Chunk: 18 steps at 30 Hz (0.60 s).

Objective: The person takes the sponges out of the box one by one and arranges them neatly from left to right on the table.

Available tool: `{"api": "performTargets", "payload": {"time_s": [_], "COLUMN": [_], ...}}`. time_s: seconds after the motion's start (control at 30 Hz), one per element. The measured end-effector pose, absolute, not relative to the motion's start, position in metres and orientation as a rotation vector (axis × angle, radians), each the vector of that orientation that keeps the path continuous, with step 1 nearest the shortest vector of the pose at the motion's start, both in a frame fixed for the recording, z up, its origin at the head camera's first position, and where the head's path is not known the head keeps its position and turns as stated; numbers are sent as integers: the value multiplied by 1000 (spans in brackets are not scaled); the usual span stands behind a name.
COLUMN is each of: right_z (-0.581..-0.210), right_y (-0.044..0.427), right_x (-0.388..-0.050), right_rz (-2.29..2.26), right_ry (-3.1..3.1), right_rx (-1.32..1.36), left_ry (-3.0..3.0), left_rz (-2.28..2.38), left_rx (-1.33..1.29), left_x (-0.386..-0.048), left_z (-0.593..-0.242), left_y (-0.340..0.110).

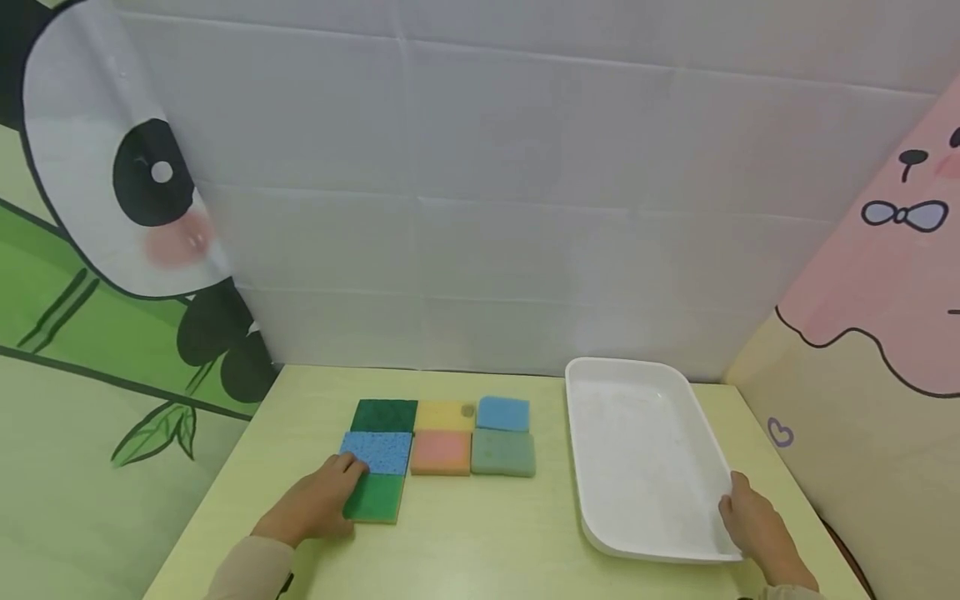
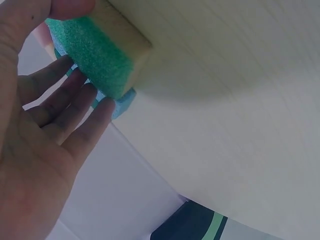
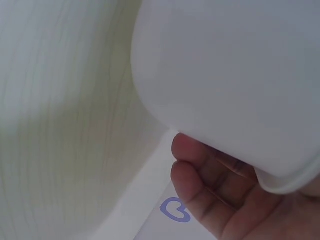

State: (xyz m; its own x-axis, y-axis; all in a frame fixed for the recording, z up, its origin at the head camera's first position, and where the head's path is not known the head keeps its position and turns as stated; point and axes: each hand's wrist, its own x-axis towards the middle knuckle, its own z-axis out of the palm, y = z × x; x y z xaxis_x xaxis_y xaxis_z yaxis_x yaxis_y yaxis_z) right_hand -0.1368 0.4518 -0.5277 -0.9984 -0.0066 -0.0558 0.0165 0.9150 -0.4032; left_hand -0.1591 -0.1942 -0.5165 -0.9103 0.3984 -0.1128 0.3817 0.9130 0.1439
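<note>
On the table's left half, my left hand [image 1: 318, 500] holds a bright green sponge [image 1: 375, 500] by its left end, thumb at the near side and fingers at the far side. In the left wrist view its tan layer shows under the green top. Against its far edge lies a speckled blue sponge [image 1: 382, 452], partly covered by my fingertips. My right hand [image 1: 761, 529] grips a white tray [image 1: 637, 467] at the near right corner, thumb over the rim. Fingers [image 3: 187, 182] curl below the tray's edge in the right wrist view.
Beyond and beside lie a dark green sponge [image 1: 384, 415], a yellow one [image 1: 442, 415], a blue one [image 1: 502, 414], a pink one [image 1: 441, 452] and a grey-green one [image 1: 502, 452]. A pale wall sheet [image 1: 525, 208] stands behind the table [image 1: 465, 558].
</note>
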Motion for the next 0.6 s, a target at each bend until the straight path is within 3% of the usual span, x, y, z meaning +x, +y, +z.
{"api": "performTargets", "payload": {"time_s": [0.6], "right_z": [-514], "right_y": [451], "right_x": [-155], "right_rz": [-558], "right_ry": [2975], "right_rx": [-32], "left_ry": [2972], "left_rz": [340], "left_rx": [546], "left_x": [-164], "left_z": [-497], "left_y": [-180]}}
